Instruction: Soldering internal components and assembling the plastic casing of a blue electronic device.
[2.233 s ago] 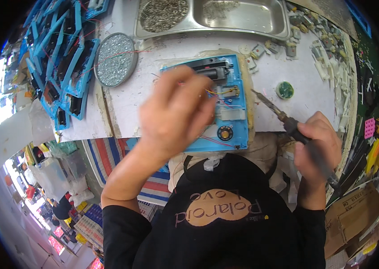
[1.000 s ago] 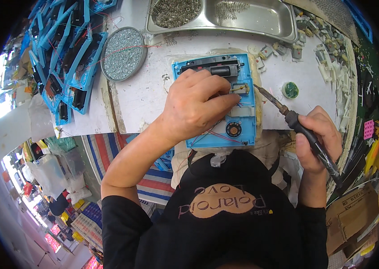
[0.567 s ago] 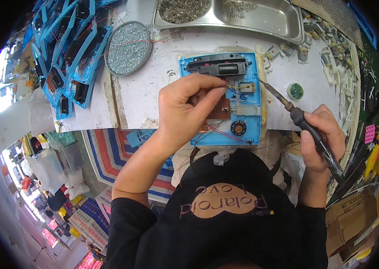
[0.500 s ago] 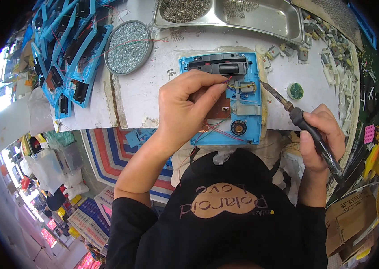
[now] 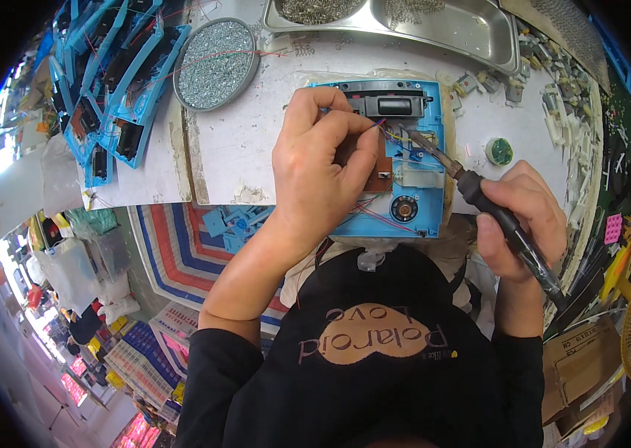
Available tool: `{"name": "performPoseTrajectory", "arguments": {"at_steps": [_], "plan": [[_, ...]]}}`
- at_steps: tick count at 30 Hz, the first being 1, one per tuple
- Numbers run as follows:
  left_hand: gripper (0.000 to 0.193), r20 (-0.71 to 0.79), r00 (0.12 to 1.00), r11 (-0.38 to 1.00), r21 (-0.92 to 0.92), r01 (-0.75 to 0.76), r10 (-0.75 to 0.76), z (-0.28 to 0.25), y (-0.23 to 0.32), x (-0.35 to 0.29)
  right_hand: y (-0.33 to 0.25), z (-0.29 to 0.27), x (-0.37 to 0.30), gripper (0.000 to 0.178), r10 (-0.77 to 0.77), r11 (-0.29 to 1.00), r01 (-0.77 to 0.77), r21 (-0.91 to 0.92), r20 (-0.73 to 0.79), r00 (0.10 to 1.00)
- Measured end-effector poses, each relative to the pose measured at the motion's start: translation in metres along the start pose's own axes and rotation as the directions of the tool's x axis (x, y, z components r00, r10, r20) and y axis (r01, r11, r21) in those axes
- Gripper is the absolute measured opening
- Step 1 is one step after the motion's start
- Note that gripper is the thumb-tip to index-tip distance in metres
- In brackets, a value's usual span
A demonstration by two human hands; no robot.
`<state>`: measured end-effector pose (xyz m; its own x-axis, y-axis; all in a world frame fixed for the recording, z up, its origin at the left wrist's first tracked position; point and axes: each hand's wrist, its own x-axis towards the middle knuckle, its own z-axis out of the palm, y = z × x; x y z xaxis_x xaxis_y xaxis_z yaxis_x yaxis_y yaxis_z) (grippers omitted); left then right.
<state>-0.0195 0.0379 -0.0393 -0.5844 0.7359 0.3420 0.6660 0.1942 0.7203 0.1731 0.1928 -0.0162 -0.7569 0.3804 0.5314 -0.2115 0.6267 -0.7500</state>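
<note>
A blue plastic casing (image 5: 429, 201) lies in front of me, holding a long black part (image 5: 394, 107), a brown circuit board (image 5: 383, 168), a round black-rimmed piece (image 5: 404, 209) and several coloured wires. My left hand (image 5: 315, 160) is over its left side, thumb and forefinger pinched on a thin wire (image 5: 382, 122); the other fingers are curled and partly hide the board. In my right hand (image 5: 528, 213) is a soldering iron (image 5: 470, 187), gripped by its black handle. Its metal tip points left over the wires near the pinched fingertips; whether it touches them I cannot tell.
A green spool (image 5: 499, 151) sits right of the casing. Beyond are a round dish of small metal pieces (image 5: 216, 63) and a steel tray (image 5: 464, 37) with springs. Blue casings (image 5: 132, 112) are stacked at left; small white and grey parts (image 5: 554, 123) line the right edge.
My right hand has brought the soldering iron leftward, its tip now over the wires by my left fingertips. My left hand keeps its pinch. The whole view has shifted slightly.
</note>
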Motion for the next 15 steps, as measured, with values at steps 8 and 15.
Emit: {"name": "performPoseTrajectory", "arguments": {"at_steps": [8, 15], "plan": [[0.010, -0.016, 1.000, 1.000, -0.004, -0.001, 0.001, 0.000, -0.003, 0.000, 0.006, 0.011, 0.004, 0.030, -0.064, 0.998, 0.064, -0.022, -0.004, 0.998], [0.010, -0.022, 1.000, 1.000, -0.005, -0.004, 0.004, 0.001, -0.004, -0.001, 0.007, 0.013, 0.006, 0.030, -0.074, 0.997, 0.074, -0.026, -0.009, 0.997]]}}
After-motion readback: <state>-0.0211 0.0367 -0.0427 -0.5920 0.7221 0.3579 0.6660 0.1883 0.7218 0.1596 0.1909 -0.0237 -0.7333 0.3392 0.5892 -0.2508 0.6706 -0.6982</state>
